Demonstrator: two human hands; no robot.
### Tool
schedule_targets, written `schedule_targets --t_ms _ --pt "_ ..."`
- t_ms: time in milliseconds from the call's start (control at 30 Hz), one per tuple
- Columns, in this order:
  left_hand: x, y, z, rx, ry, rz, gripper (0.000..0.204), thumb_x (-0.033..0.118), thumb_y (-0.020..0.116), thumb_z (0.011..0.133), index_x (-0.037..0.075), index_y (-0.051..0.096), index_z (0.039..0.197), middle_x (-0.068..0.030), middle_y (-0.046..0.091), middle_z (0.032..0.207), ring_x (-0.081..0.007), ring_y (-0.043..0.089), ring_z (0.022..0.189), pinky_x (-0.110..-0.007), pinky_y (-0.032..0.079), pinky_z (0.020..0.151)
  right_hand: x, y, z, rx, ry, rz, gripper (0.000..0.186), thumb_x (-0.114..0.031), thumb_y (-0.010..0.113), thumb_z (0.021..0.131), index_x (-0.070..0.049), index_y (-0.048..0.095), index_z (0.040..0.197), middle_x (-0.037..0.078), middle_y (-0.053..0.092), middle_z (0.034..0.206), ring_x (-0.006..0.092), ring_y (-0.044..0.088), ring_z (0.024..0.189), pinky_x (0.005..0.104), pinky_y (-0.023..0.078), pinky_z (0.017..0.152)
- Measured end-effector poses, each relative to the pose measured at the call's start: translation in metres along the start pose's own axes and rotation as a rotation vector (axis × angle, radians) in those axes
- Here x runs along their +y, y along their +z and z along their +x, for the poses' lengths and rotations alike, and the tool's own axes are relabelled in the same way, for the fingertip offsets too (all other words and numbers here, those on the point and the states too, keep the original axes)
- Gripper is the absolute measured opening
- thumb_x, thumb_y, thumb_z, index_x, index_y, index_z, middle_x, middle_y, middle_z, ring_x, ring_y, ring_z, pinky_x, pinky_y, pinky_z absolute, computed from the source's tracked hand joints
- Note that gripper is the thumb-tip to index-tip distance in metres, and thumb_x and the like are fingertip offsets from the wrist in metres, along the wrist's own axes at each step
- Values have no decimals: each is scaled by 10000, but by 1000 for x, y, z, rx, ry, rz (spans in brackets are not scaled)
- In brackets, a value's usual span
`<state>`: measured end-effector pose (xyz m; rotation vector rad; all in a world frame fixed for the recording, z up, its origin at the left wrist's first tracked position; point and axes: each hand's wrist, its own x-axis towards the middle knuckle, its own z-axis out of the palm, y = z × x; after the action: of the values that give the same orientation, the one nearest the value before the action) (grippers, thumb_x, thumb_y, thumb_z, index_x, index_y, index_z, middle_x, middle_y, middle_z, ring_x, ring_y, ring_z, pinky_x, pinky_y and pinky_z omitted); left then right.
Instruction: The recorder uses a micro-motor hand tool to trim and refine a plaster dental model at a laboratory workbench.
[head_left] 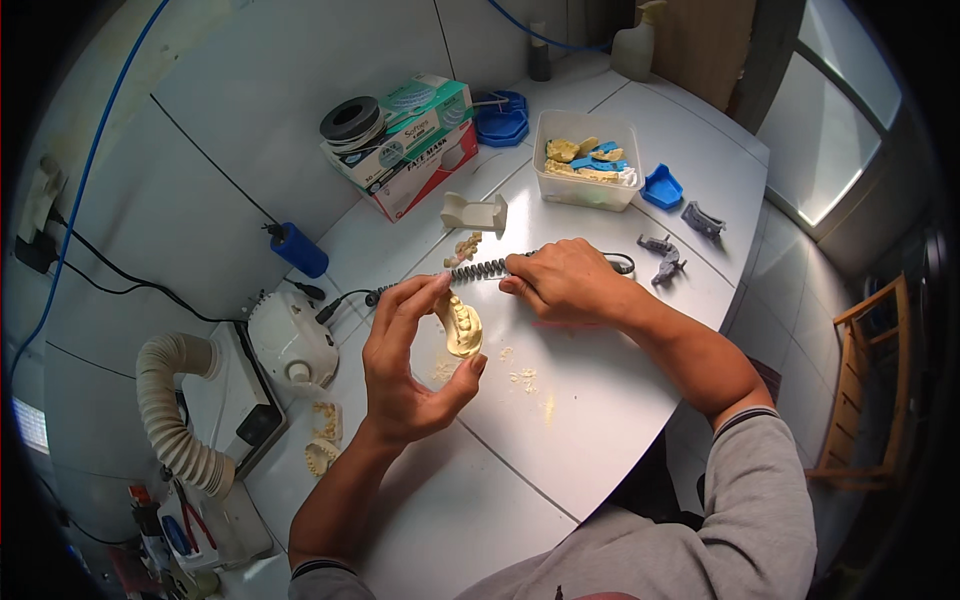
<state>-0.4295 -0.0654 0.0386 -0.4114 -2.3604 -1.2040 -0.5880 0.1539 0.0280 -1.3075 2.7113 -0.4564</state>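
Observation:
My left hand (405, 365) holds a pale yellow dental cast (463, 328) upright between its thumb and fingertips, with the row of teeth showing. Just to its right, my right hand (565, 282) is closed, its fingers curled round something hidden from view. A black coiled cord (478, 270) runs along the table up to this hand, and a loop of cord comes out on its far right side. The two hands are apart. Pale yellow crumbs (523, 379) lie on the white table below the cast.
A clear tub (586, 190) of cast pieces and blue trays stands at the back. Mask boxes (420, 150) are behind, left of it. Grey printed parts (662, 258) lie at right. A white motor unit (292, 335) and a ribbed hose (170, 415) crowd the left, near small dental models (322, 455).

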Motion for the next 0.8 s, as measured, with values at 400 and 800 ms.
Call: schedule_targets --t_ms 400,800 --pt "17 -24 3 -430 -51 -11 796 135 836 779 34 623 1539 -140 625 1344 -263 643 1270 -410 522 1146 -12 5 5 83 7 -41 412 -448 552 1115 -99 734 996 210 737 771 465 720 780 598 546 742" --pt "22 -25 10 -418 -61 107 773 172 863 797 -32 630 1505 -135 592 1372 -268 622 1315 -429 518 1145 -24 0 6 22 220 -68 482 -528 521 1114 -134 799 1125 194 811 976 424 778 940 561 596 841"
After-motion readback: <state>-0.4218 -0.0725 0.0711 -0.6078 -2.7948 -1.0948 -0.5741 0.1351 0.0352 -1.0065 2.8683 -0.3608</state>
